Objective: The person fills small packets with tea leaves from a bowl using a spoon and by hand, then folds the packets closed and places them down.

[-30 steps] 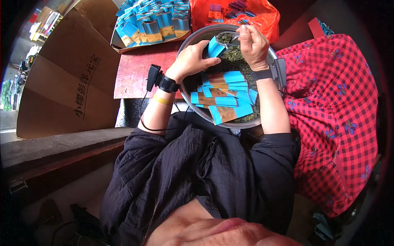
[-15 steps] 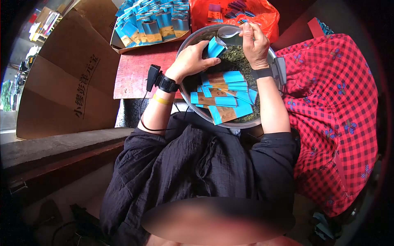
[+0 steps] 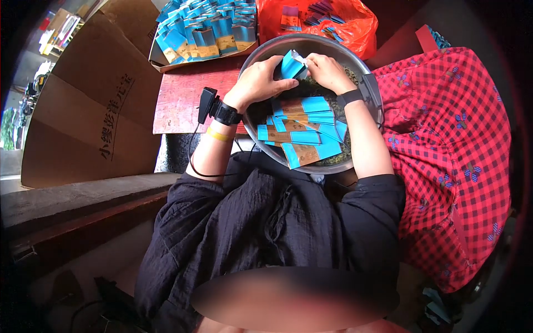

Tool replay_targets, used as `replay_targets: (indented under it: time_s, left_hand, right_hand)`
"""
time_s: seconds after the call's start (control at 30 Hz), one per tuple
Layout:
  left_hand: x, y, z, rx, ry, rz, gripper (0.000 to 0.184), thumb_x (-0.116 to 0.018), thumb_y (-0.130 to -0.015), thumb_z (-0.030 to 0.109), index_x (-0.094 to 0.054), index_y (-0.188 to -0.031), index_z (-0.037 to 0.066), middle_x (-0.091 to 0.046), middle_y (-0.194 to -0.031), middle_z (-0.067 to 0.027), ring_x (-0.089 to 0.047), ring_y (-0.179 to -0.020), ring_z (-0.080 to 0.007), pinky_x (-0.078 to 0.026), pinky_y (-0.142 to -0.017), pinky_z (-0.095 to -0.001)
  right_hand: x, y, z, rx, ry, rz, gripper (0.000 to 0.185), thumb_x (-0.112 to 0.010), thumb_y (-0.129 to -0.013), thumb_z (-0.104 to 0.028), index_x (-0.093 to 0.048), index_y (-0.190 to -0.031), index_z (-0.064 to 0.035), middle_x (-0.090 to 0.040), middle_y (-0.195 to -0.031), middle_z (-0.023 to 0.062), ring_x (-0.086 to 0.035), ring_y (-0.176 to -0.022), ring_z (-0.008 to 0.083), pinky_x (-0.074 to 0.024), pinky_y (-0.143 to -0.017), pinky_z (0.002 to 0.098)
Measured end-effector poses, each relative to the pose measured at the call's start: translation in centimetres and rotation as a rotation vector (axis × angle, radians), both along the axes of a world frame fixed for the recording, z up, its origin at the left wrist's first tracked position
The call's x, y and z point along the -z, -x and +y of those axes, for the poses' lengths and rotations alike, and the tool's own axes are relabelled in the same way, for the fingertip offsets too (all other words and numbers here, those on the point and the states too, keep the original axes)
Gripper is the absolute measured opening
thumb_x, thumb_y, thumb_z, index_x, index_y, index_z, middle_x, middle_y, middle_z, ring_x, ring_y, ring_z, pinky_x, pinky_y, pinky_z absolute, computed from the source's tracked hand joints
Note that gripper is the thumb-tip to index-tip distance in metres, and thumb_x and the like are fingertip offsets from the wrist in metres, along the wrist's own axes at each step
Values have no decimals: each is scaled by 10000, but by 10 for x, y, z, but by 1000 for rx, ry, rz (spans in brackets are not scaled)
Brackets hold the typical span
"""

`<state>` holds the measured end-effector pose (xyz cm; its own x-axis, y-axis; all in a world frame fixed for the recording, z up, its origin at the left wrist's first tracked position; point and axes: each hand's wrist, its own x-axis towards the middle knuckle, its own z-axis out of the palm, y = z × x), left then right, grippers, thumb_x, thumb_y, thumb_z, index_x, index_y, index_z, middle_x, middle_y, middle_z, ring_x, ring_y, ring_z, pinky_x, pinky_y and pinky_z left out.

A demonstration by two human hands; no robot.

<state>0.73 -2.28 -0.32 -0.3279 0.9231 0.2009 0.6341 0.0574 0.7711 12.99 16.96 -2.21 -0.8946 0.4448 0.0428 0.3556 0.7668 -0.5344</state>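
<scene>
My left hand [image 3: 260, 83] is closed around a small blue packet [image 3: 292, 65], held upright with its torn silvery mouth open at the top. My right hand [image 3: 328, 72] is beside that mouth, fingers bent together against its edge. The clear spoon does not show now, so what those fingers hold is hidden. Both hands are over a round metal basin [image 3: 371, 69] of dark green dried leaves [image 3: 336, 159], which look like tea. On the leaves, below my hands, lies a fanned pile of flat blue and gold packets [image 3: 311, 154].
A carton of blue and gold packets [image 3: 208, 41] stands on the red table [image 3: 186, 102]. Behind the basin, a red plastic bag [image 3: 355, 28] holds more packets. A large cardboard box [image 3: 83, 105] rises at left; red checked cloth [image 3: 444, 150] drapes at right.
My right hand has come down and left to the packet's mouth, and the clear spoon it held has gone out of sight. The left hand and packet have hardly moved.
</scene>
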Motion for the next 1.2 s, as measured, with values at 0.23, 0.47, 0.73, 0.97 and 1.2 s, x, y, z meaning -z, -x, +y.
replay_targets:
  time_s: [0.23,0.47,0.73,0.97,1.2]
  left_hand:
    - [2,2,0,-10,51,-5,627,-733,-762,432,-556,-1167,-13,-679,-786,-174,-682,-756,-290,-517,-720,-377]
    - [-7,-2,-3,-24,92,-62,625,-734,-762,433,-558,-1165,-11,-679,-745,-155,-686,-712,-264,-522,-687,-364]
    - [0,0,-1,-21,54,-65,533,-737,-809,317,-549,-1190,-5,-631,-712,-87,-613,-577,-139,-482,-568,-294]
    - [4,1,0,-22,-52,7,523,-735,-805,330,-567,-1158,-16,-649,-779,-121,-638,-659,-182,-498,-648,-325]
    - [2,2,1,6,-109,55,540,-724,-796,367,-571,-1127,-31,-655,-657,-114,-666,-623,-207,-505,-639,-334]
  right_hand:
    - [14,6,2,-2,354,50,283,-502,-920,-269,-635,-893,-21,-672,-751,124,-661,-693,240,-504,-653,366]
    - [18,11,9,70,632,158,331,-477,-967,-281,-637,-891,-1,-654,-719,86,-629,-646,151,-515,-612,277]
    - [-22,-1,14,243,527,581,395,-463,-985,-353,-636,-884,-13,-639,-688,64,-589,-589,107,-483,-558,247]
    - [-37,-5,-2,125,245,811,365,-469,-994,-316,-634,-842,-28,-587,-655,-21,-544,-592,48,-449,-580,202]
    - [-51,-5,-32,-63,-374,715,264,-525,-958,-267,-629,-843,-53,-622,-656,81,-640,-614,220,-485,-575,319]
